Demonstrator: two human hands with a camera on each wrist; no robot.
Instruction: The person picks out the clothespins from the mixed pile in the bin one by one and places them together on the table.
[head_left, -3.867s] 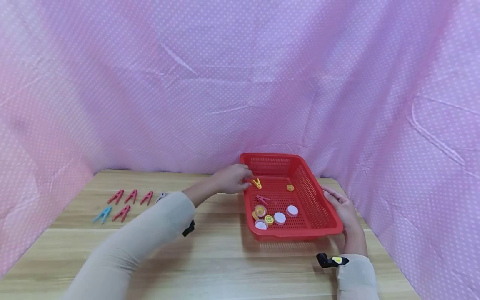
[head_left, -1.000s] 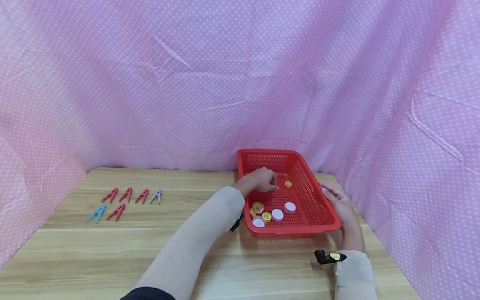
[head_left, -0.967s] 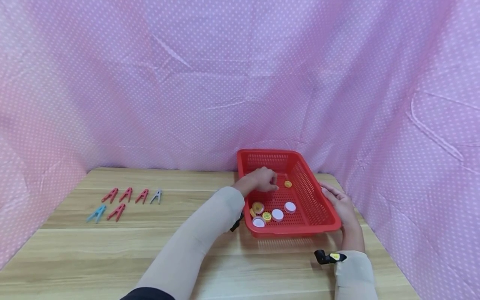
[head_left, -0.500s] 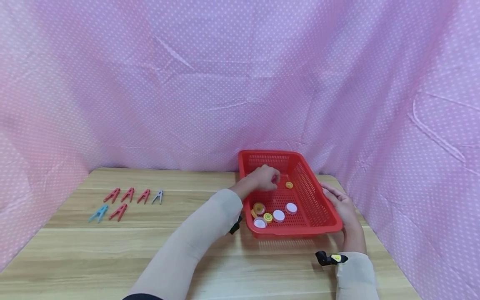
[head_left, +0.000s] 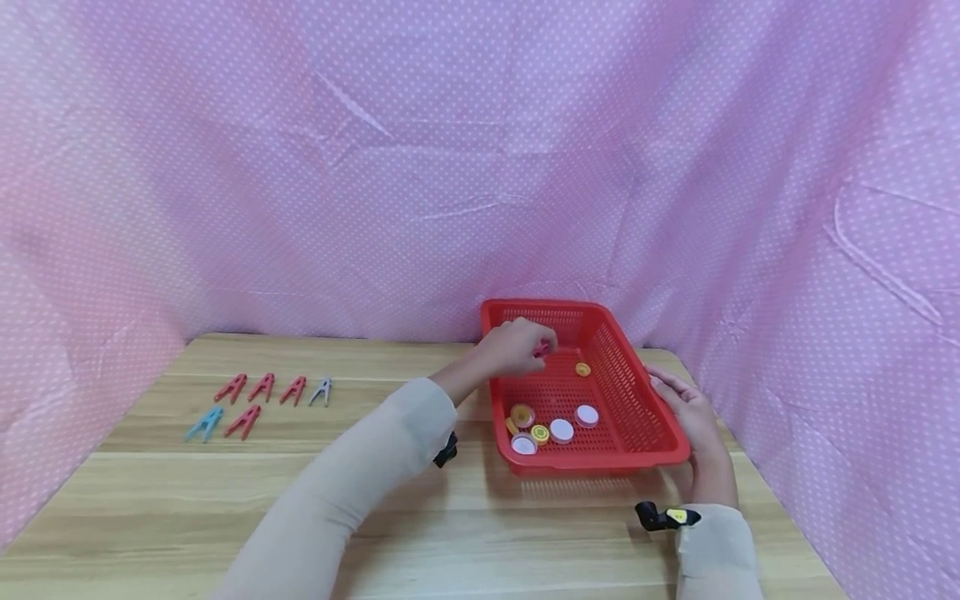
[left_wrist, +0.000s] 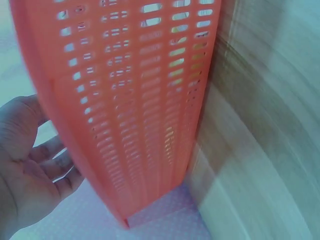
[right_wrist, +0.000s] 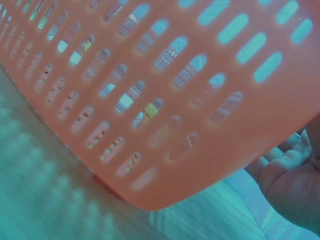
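In the head view, my left hand [head_left: 517,346] is over the far left part of the red plastic basket [head_left: 637,458]. Its fingers pinch a pinkish-red clothespin [head_left: 542,348], partly covered by them. From the left wrist, the left hand [left_wrist: 30,165] shows at the basket's rim, its fingertips and the clothespin hidden behind the side wall. My right hand [head_left: 693,417] grips the basket's right rim. In the right wrist view, the right hand [right_wrist: 295,175] has its fingers partly hidden behind the rim. White round caps [head_left: 561,431] and yellow discs [head_left: 540,433] lie inside the basket.
On the left of the wooden table [head_left: 420,533] lie several red clothespins [head_left: 262,387], a blue clothespin [head_left: 204,424] and a grey clothespin [head_left: 321,392]. A single yellow disc [head_left: 582,369] sits toward the basket's far right. A pink dotted curtain [head_left: 480,167] closes off the back and sides.
My left hand reached down inside the basket and has risen toward its left rim with the pinkish-red clothespin that lay there. The yellow clothespin seen earlier is out of sight. The right hand stays put.
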